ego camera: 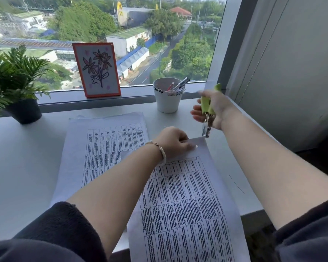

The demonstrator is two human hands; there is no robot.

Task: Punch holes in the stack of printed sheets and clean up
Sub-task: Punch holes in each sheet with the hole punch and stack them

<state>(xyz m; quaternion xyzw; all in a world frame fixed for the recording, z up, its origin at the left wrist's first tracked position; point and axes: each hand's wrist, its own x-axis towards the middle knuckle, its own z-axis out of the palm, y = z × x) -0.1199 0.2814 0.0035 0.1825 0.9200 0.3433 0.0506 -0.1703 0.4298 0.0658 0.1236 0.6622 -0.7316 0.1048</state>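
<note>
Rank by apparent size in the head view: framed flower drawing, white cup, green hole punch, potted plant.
1. potted plant, partly cut off at the left edge
2. framed flower drawing
3. white cup
4. green hole punch, mostly hidden in the right hand, so its size is uncertain

Matt paper sheets [187, 205], smooth white desk [23, 157], green plastic punch [205, 104] with shiny metal jaws.

Both forearms reach forward, bare below dark pushed-up sleeves.
The left hand [173, 141] lies knuckles up with fingers curled under, pressing down, a beaded bracelet [160, 150] at its wrist. The right hand [211, 110] is raised, fingers wrapped round a green-handled hole punch [206, 108].
</note>
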